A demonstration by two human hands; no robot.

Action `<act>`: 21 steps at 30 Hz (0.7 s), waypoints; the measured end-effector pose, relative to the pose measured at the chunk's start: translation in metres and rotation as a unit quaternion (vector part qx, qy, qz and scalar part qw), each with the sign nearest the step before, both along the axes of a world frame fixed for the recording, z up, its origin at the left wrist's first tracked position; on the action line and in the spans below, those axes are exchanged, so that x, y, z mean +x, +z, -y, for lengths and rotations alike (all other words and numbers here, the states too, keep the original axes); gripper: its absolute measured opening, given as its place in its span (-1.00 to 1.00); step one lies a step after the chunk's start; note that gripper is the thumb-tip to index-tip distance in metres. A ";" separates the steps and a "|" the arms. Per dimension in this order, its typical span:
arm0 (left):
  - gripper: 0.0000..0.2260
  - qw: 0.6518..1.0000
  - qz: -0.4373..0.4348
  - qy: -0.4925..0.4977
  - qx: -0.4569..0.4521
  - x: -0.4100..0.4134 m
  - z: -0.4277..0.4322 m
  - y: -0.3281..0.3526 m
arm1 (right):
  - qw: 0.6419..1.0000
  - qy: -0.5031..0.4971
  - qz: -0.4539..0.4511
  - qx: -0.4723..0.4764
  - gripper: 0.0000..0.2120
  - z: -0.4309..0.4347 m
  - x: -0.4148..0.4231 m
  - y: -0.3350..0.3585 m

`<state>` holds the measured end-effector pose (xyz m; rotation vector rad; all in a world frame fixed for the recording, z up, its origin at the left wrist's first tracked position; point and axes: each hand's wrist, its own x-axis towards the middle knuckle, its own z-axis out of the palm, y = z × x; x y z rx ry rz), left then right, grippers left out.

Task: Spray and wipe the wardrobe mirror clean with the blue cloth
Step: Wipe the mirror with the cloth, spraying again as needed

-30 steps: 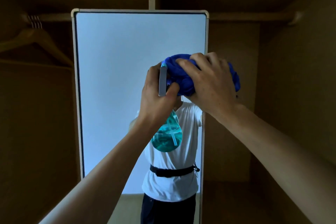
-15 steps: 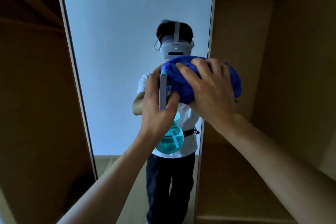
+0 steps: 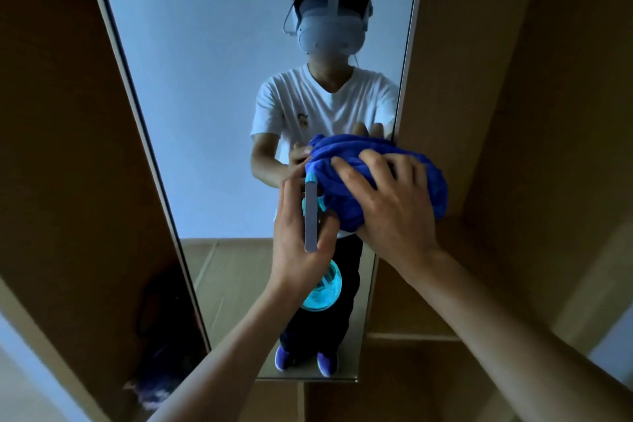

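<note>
Head view
Left hand (image 3: 301, 243): closed around the neck of a round, translucent turquoise plastic spray bottle (image 3: 322, 288); thumb on the near side, fingers curled round the far side beside the flat grey trigger lever (image 3: 311, 216).
Spray bottle: upright, round body hanging below the palm, nozzle end up against the cloth.
Right hand (image 3: 387, 205): clenched on a bunched, deep-blue soft cloth (image 3: 373, 178); fingers spread over the top of the bundle, palm cupping its near side.
Blue cloth: wadded into a ball, held at the bottle's top, just beside the left hand's fingertips; whether touching the glass cannot be told.
Tall, narrow wardrobe mirror with pale metal frame (image 3: 205, 85): upright between brown wooden wardrobe panels (image 3: 513, 113); both hands raised before its right half, near the right edge.
Reflection: person in white T-shirt, dark trousers, purple shoes and a grey head-worn headset, holding the same cloth and bottle.
Lower left: dark blurred shape inside the wardrobe, too dim to identify.
</note>
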<state>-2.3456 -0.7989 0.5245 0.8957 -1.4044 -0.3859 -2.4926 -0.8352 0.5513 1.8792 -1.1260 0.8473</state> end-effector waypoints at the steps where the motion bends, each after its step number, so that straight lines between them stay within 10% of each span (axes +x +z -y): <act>1: -0.47 1.000 0.003 0.000 0.004 0.001 -0.002 -0.007 | 1.000 0.002 0.005 0.008 -0.43 -0.001 0.001 -0.007; 21: -0.44 0.990 0.043 -0.028 0.129 0.008 -0.024 -0.142 | 0.991 0.009 0.002 0.132 -0.43 -0.017 0.003 -0.161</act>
